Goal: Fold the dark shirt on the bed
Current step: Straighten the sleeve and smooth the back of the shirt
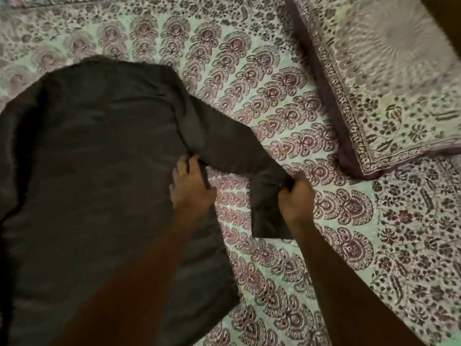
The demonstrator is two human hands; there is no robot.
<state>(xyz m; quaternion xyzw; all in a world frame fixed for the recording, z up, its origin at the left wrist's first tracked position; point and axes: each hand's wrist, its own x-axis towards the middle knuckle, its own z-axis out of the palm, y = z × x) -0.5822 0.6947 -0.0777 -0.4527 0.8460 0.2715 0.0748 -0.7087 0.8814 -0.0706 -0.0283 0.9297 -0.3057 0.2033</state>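
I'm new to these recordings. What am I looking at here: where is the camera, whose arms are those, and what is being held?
There is no machine here. A person works with bare hands, and the one picture comes from a wide-angle camera worn on the head, looking down, so both arms enter from the bottom. A dark shirt lies spread on a bed with a patterned sheet; a matching pillow sits at the upper right. The left hand holds the shirt's side edge where the sleeve joins the body. The right hand has its grip on the sleeve near the cuff, whose end hangs below the fist.
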